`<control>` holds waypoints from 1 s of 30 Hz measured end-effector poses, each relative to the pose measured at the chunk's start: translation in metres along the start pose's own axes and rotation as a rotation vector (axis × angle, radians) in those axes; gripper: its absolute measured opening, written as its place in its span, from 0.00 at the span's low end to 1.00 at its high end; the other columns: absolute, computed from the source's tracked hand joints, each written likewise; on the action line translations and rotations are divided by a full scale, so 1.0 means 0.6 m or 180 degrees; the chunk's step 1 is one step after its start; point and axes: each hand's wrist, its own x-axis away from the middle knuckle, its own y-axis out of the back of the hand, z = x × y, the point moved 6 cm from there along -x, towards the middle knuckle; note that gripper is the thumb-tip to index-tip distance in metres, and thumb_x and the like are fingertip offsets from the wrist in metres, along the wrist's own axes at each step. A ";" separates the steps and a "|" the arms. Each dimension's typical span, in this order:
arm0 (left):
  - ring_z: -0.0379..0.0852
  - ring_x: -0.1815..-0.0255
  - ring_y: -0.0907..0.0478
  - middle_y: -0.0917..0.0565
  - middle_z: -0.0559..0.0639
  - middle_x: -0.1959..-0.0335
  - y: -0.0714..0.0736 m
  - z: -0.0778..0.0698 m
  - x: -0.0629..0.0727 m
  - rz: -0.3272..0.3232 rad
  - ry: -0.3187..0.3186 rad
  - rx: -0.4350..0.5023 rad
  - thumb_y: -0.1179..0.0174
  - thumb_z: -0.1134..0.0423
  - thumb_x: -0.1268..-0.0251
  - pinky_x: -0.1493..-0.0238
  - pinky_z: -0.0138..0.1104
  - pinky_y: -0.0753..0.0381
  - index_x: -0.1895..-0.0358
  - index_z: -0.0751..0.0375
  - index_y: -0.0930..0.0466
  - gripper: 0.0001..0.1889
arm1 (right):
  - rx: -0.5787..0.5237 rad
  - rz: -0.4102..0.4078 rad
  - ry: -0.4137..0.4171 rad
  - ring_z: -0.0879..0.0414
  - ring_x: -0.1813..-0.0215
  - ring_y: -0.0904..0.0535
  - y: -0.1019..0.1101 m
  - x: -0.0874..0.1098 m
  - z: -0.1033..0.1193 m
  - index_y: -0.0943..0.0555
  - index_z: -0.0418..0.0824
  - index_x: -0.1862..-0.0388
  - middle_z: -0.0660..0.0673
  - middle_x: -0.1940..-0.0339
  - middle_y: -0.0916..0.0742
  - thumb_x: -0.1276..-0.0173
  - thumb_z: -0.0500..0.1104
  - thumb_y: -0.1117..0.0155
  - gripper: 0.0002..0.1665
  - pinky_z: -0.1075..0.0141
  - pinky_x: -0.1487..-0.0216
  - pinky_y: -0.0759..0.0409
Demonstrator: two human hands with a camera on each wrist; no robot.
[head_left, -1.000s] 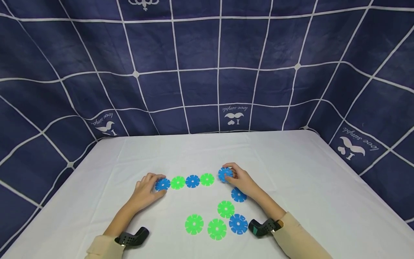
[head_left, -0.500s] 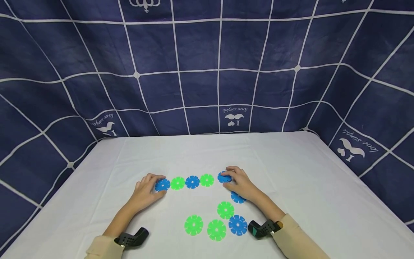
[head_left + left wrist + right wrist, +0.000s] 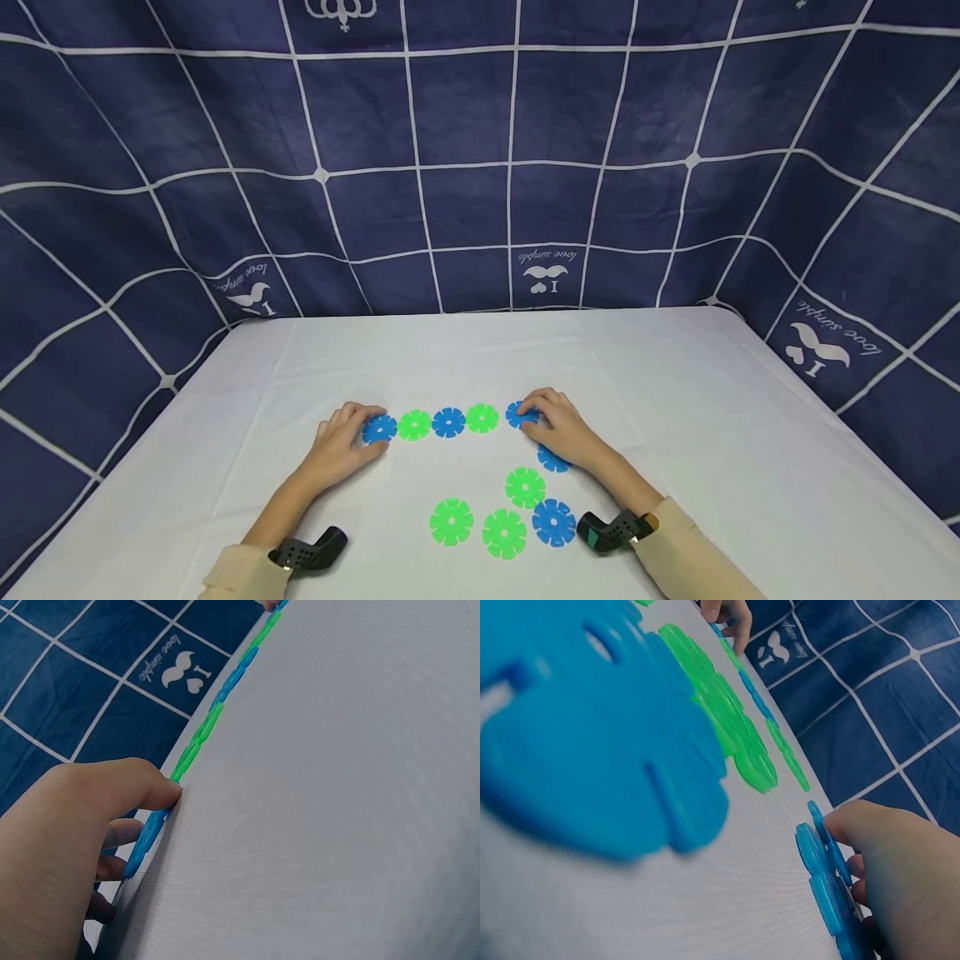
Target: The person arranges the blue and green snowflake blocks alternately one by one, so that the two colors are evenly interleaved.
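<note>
My left hand (image 3: pixel 341 450) holds a blue slotted plastic disc (image 3: pixel 380 428) at the left end of a row, its thumb on the near edge and a finger at the far edge. To the right lie a green disc (image 3: pixel 415 425), a blue disc (image 3: pixel 449 422) and another green disc (image 3: pixel 482 418). My right hand (image 3: pixel 562 429) grips a second blue disc (image 3: pixel 516 416) down at the table, a small gap right of that green one. Its fingers hide part of this disc. Under the right wrist, another blue disc (image 3: pixel 553 458) is partly covered.
Nearer me lie green discs (image 3: pixel 525 487), (image 3: pixel 451 522) and a blue disc (image 3: pixel 554 522), with another green disc (image 3: pixel 504 534) between. A white cloth (image 3: pixel 675 400) covers the table. Dark blue gridded curtain (image 3: pixel 465 200) rises behind and at both sides.
My right hand has lowered its blue disc, tilted up at first, to lie flat at the table near the row's right end. The left hand has stayed in place.
</note>
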 end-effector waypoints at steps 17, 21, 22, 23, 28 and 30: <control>0.50 0.50 0.32 0.28 0.53 0.53 -0.003 0.001 -0.001 0.0030 -0.0008 -0.0002 0.38 0.54 0.51 0.61 0.37 0.45 0.46 0.55 0.27 0.26 | 0.0106 0.0171 0.0230 0.48 0.40 0.34 -0.002 0.003 0.003 0.21 0.53 0.53 0.47 0.43 0.25 0.38 0.48 0.42 0.14 0.48 0.40 0.42; 0.50 0.50 0.32 0.28 0.53 0.53 -0.003 -0.001 -0.001 0.0044 -0.0020 -0.0001 0.39 0.54 0.51 0.62 0.37 0.45 0.45 0.55 0.27 0.26 | 0.0158 0.0205 0.0237 0.49 0.40 0.34 -0.003 0.003 0.001 0.22 0.54 0.52 0.48 0.43 0.25 0.38 0.49 0.43 0.15 0.49 0.40 0.42; 0.50 0.50 0.32 0.28 0.53 0.53 -0.003 -0.001 -0.001 0.0048 -0.0023 -0.0011 0.39 0.54 0.50 0.61 0.37 0.45 0.45 0.55 0.27 0.26 | 0.0179 0.0200 0.0247 0.49 0.40 0.34 -0.004 0.003 0.000 0.22 0.54 0.52 0.48 0.43 0.25 0.37 0.50 0.43 0.15 0.49 0.41 0.42; 0.50 0.50 0.32 0.28 0.53 0.53 -0.003 -0.001 -0.001 0.0047 -0.0028 -0.0020 0.39 0.54 0.51 0.61 0.37 0.45 0.45 0.55 0.27 0.26 | 0.0188 0.0202 0.0249 0.49 0.40 0.34 -0.004 0.003 0.000 0.22 0.54 0.51 0.48 0.43 0.25 0.37 0.50 0.43 0.15 0.49 0.41 0.42; 0.50 0.50 0.32 0.28 0.53 0.53 0.001 0.000 -0.002 0.0027 -0.0035 -0.0024 0.39 0.54 0.51 0.61 0.37 0.45 0.46 0.56 0.27 0.25 | 0.0156 0.0206 0.0257 0.48 0.39 0.34 -0.004 0.000 0.003 0.22 0.54 0.52 0.48 0.42 0.26 0.37 0.50 0.43 0.14 0.48 0.41 0.42; 0.50 0.50 0.33 0.28 0.53 0.53 0.001 0.000 -0.002 0.0037 -0.0028 -0.0008 0.39 0.54 0.51 0.61 0.37 0.45 0.46 0.56 0.27 0.26 | 0.0136 0.0220 0.0244 0.48 0.38 0.35 -0.004 0.000 0.004 0.22 0.54 0.52 0.47 0.42 0.26 0.38 0.50 0.43 0.15 0.48 0.40 0.43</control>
